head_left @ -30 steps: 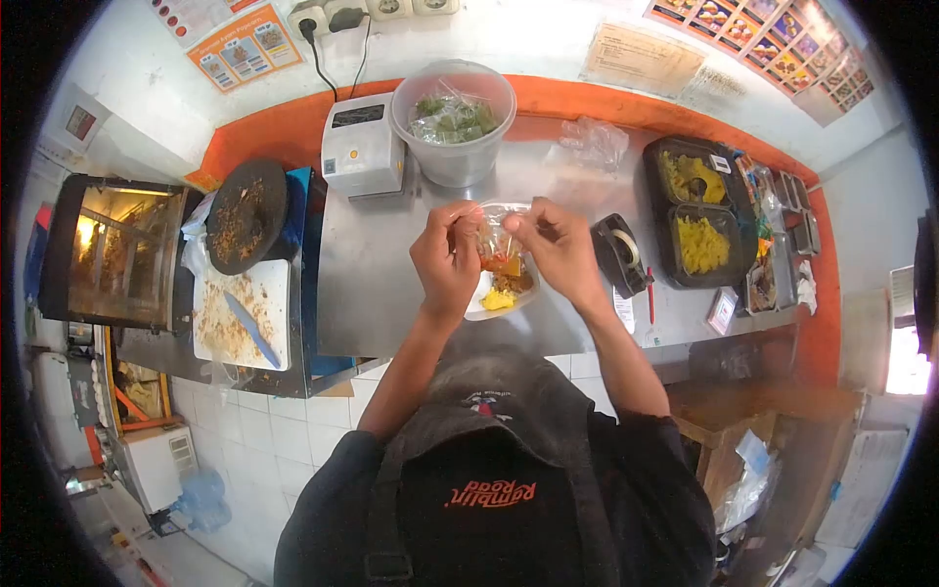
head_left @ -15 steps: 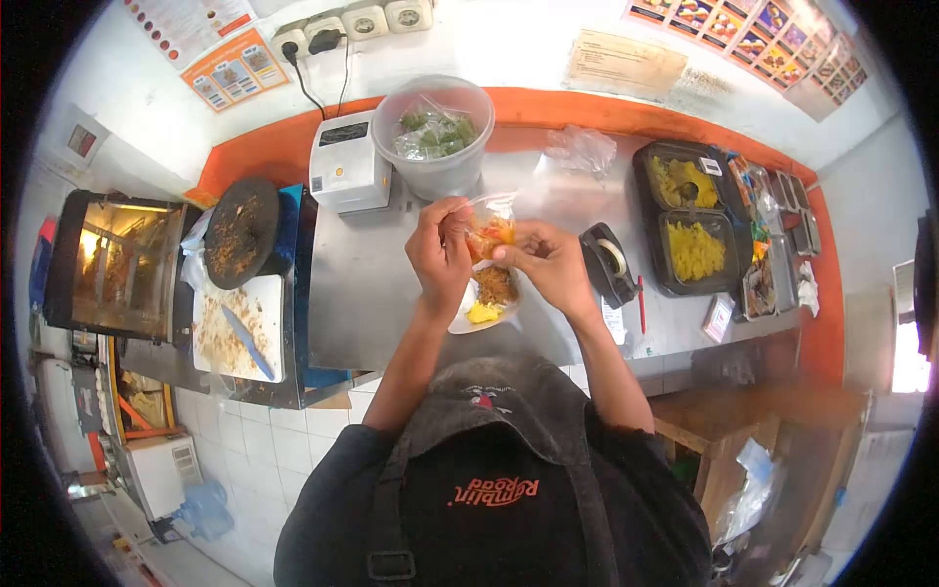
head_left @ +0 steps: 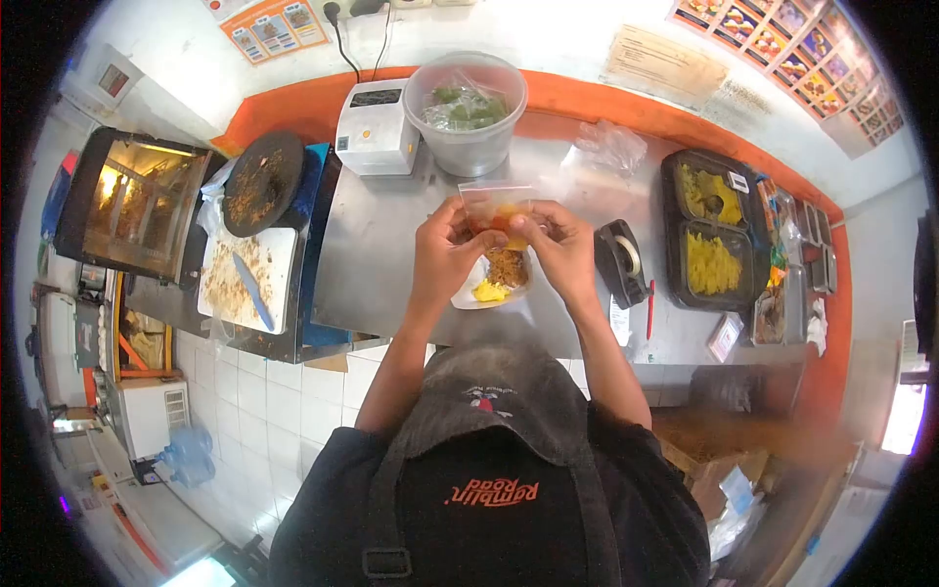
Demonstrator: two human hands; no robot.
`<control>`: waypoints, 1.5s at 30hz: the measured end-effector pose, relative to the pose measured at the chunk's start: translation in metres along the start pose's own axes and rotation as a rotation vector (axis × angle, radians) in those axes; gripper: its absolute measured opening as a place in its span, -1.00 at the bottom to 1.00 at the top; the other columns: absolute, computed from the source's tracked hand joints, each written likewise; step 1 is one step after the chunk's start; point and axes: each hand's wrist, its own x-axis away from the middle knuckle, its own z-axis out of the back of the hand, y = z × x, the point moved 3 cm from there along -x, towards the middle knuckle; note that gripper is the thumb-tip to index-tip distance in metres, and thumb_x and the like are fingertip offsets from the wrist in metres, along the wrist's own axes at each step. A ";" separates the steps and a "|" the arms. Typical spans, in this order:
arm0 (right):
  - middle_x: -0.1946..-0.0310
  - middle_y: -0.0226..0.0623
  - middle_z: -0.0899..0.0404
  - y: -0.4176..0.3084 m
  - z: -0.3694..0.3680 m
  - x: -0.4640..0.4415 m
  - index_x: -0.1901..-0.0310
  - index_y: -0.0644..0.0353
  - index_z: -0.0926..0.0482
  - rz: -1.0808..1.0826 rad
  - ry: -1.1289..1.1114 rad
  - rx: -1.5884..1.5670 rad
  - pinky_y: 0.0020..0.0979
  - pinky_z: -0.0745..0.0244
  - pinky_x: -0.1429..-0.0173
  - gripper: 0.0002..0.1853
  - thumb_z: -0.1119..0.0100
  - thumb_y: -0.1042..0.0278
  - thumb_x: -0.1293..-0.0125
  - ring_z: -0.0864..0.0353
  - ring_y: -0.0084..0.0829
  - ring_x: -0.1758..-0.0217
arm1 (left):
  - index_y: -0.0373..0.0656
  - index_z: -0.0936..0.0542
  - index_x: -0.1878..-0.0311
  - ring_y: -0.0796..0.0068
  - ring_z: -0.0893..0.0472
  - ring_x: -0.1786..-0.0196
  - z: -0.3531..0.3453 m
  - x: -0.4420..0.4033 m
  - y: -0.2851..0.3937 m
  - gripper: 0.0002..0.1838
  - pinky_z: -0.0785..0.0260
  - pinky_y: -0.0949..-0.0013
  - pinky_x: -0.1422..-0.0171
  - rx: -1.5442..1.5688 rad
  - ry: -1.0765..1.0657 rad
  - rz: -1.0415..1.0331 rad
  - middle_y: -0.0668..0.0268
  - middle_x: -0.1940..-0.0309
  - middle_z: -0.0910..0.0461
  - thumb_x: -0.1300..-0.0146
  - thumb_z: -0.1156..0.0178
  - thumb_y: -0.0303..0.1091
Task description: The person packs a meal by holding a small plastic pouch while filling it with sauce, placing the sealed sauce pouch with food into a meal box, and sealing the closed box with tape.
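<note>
Between both hands is a small clear zip bag with orange-red contents, its top edge facing the wall. My left hand pinches the bag's left side, thumb across the front. On the other side, my right hand grips it with thumb and fingers. Just below the bag, on the metal counter, sits a white food container with brown crumbly food and yellow food. The hands partly cover the container's far side.
A white label printer and a bucket of bagged greens stand at the back. Right are a tape dispenser, red pen and black containers of yellow food. Left are a stone mortar and a knife on a cutting board.
The zip bag has turned from tilted to nearly level, its top edge now straight across. Both hands now hold its two sides more evenly. The whole view has shifted a little.
</note>
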 end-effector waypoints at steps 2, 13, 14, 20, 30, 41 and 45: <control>0.37 -0.34 -0.72 -0.002 0.005 0.001 0.10 0.26 -0.69 0.007 -0.007 0.034 -0.54 -0.54 0.18 -0.79 -0.35 0.36 -0.29 -0.62 -0.64 0.32 | -0.32 -0.55 -0.08 0.53 -0.68 0.22 -0.002 0.006 0.004 -0.55 -0.56 0.45 0.08 -0.028 -0.016 0.056 0.19 0.24 -0.71 -0.10 -0.44 -0.52; 0.33 -0.38 -0.67 0.005 0.006 0.011 0.21 0.28 -0.67 0.003 -0.119 -0.022 -0.54 -0.48 0.22 -0.87 -0.30 0.39 -0.33 -0.55 -0.67 0.30 | -0.36 -0.65 0.06 0.54 -0.68 0.21 0.003 0.026 0.010 -0.72 -0.55 0.44 0.07 -0.106 -0.058 0.126 0.23 0.27 -0.73 -0.16 -0.39 -0.51; 0.33 -0.38 -0.67 0.004 0.004 0.012 0.21 0.28 -0.67 0.000 -0.119 -0.024 -0.54 -0.48 0.22 -0.87 -0.30 0.39 -0.33 -0.55 -0.67 0.30 | -0.36 -0.66 0.11 0.55 -0.68 0.23 0.007 0.025 0.010 -0.79 -0.53 0.45 0.10 -0.134 -0.003 0.085 0.23 0.28 -0.73 -0.20 -0.36 -0.50; 0.33 -0.28 -0.62 -0.011 -0.001 0.015 0.21 0.26 -0.61 0.268 -0.298 0.234 -0.45 -0.49 0.21 -0.89 -0.30 0.45 -0.27 -0.60 -0.45 0.33 | -0.37 -0.67 0.23 0.57 -0.65 0.30 0.013 0.031 0.008 -0.90 -0.49 0.49 0.17 -0.446 -0.050 -0.005 0.25 0.36 -0.70 -0.31 -0.24 -0.51; 0.35 -0.24 -0.57 0.027 -0.005 0.042 0.22 0.20 -0.58 0.260 -0.250 0.589 -0.24 -0.50 0.23 -0.85 -0.30 0.36 -0.25 -0.59 -0.18 0.33 | -0.32 -0.68 0.27 0.63 -0.60 0.35 0.037 0.072 -0.044 -0.91 -0.44 0.52 0.23 -0.233 0.067 0.187 0.34 0.42 -0.68 -0.29 -0.19 -0.59; 0.49 -0.24 -0.54 0.017 -0.024 0.093 0.34 0.09 -0.52 0.226 -0.896 0.751 -0.12 -0.48 0.33 -0.82 -0.15 0.18 -0.29 -0.60 -0.12 0.38 | -0.27 -0.61 0.27 0.30 -0.65 0.31 0.058 0.095 -0.011 -0.94 -0.47 0.36 0.21 -0.425 -0.663 -0.006 0.18 0.37 -0.64 -0.19 -0.24 -0.52; 0.51 -0.29 -0.52 -0.001 -0.047 0.103 0.37 0.12 -0.50 0.357 -0.964 0.702 -0.15 -0.48 0.39 -0.82 -0.19 0.22 -0.17 -0.58 -0.18 0.43 | -0.20 -0.59 0.20 0.11 -0.61 0.30 0.067 0.108 0.004 -0.85 -0.48 0.24 0.22 -0.496 -0.972 -0.199 0.17 0.36 -0.59 -0.15 -0.28 -0.45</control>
